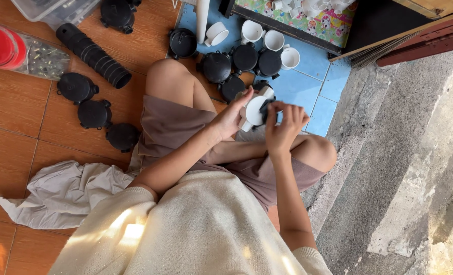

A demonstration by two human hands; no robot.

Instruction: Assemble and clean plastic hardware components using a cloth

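Observation:
I sit cross-legged on the floor and hold a white round plastic junction box (253, 110) in front of my knees. My left hand (231, 116) grips it from the left side. My right hand (283, 127) holds its right side, with fingers pinching a small black part (264, 107) against the white box. Just beyond my hands lies a cluster of black round lids (244, 63) on the blue tiles.
Several white fittings (267, 38) lie past the black lids. More black lids (94, 113) and a black corrugated tube (94, 55) rest on orange tiles at left, near a red-lidded bag of screws (22, 53). A crumpled cloth (66, 191) lies by my left hip. Rough concrete (405, 153) fills the right.

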